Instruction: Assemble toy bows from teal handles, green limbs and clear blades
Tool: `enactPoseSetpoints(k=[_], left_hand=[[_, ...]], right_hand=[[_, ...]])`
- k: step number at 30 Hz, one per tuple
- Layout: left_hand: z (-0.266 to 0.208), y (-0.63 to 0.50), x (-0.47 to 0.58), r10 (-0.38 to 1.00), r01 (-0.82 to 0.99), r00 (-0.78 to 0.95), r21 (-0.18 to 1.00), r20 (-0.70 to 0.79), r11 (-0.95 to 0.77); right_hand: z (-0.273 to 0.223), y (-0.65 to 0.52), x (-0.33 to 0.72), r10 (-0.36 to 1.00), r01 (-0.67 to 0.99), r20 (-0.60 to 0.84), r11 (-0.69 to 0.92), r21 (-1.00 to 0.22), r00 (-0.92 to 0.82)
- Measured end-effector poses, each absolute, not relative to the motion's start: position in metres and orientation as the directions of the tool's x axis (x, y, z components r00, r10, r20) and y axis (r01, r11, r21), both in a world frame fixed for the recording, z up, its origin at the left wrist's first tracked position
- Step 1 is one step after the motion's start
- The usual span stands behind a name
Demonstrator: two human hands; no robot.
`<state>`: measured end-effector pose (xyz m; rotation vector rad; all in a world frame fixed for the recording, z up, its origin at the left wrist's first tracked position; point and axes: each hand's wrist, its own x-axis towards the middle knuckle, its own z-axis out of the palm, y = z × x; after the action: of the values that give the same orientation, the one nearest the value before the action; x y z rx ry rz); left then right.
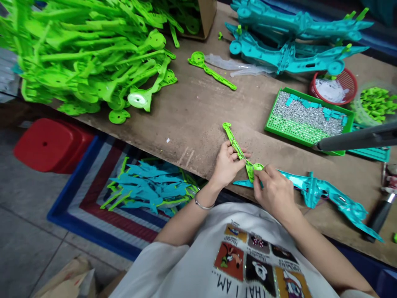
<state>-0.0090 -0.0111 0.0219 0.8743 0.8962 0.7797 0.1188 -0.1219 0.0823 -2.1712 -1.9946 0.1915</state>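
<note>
A long green plastic part (233, 140) with a hooked far end is held over the table's front edge. My left hand (228, 164) is closed around its middle, thumb on top. At its rounded near end, the fingertips of my right hand (275, 188) pinch the part; whether they also hold something small is hidden. Thin wire or cord seems to run along the green part. Beneath my hands lies a long teal plastic body (313, 188), its left tip showing below my left hand and the rest stretching right.
Green parts (93, 62) are heaped at the left. Further teal bodies (288, 54) lie at the back. A green basket (294, 128) of metal pieces, a red basket (350, 82) and a grey bar (356, 138) are at right. A red stool (43, 142) stands below.
</note>
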Motion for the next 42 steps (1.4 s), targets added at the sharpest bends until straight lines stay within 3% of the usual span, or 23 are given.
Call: enactPoseSetpoints(k=[7, 12, 14, 16, 18, 20, 22, 24, 30, 34, 39, 42], left_hand=[[0.021, -0.011, -0.009, 0.855, -0.187, 0.42, 0.894, -0.303, 0.408], [0.018, -0.011, -0.012, 0.873, -0.082, 0.397, 0.936, -0.283, 0.341], [0.023, -0.013, -0.017, 0.926, 0.086, 0.325, 0.981, -0.191, 0.172], [0.033, -0.019, -0.022, 0.962, 0.334, 0.271, 0.935, 0.03, -0.123], [0.042, -0.026, -0.026, 0.882, 0.478, 0.383, 0.758, 0.276, -0.444], [0.049, -0.034, -0.027, 0.696, 0.417, 0.604, 0.591, 0.387, -0.691], [0.049, -0.041, -0.027, 0.532, 0.302, 0.758, 0.52, 0.377, -0.799], [0.045, -0.045, -0.026, 0.475, 0.274, 0.813, 0.499, 0.336, -0.822], [0.033, -0.046, -0.028, 0.434, 0.271, 0.835, 0.434, 0.337, -0.859], [0.032, -0.046, -0.03, 0.422, 0.275, 0.848, 0.413, 0.322, -0.868], [0.039, -0.047, -0.028, 0.391, 0.296, 0.895, 0.371, 0.213, -0.88], [0.046, -0.05, -0.025, 0.407, 0.335, 0.902, 0.359, 0.145, -0.871]], right_hand=[[0.072, -0.133, 0.147, 0.982, 0.797, -0.033, -0.169, -0.58, 0.185], [0.065, -0.127, 0.153, 0.968, 0.761, 0.017, -0.187, -0.622, 0.251], [0.062, -0.126, 0.153, 0.964, 0.764, 0.033, -0.189, -0.616, 0.265], [0.058, -0.125, 0.153, 0.965, 0.766, 0.031, -0.187, -0.616, 0.261], [0.056, -0.124, 0.153, 0.966, 0.764, 0.027, -0.185, -0.618, 0.256], [0.055, -0.123, 0.153, 0.967, 0.766, 0.028, -0.184, -0.616, 0.255], [0.055, -0.122, 0.153, 0.966, 0.766, 0.027, -0.187, -0.616, 0.257], [0.057, -0.122, 0.154, 0.967, 0.758, 0.02, -0.186, -0.625, 0.255], [0.064, -0.13, 0.166, 0.967, 0.763, 0.035, -0.175, -0.622, 0.251], [0.058, -0.135, 0.17, 0.964, 0.818, 0.059, -0.186, -0.544, 0.259], [0.06, -0.136, 0.165, 0.974, 0.903, 0.016, -0.203, -0.378, 0.226], [0.069, -0.137, 0.166, 0.986, 0.923, -0.037, -0.167, -0.346, 0.164]])
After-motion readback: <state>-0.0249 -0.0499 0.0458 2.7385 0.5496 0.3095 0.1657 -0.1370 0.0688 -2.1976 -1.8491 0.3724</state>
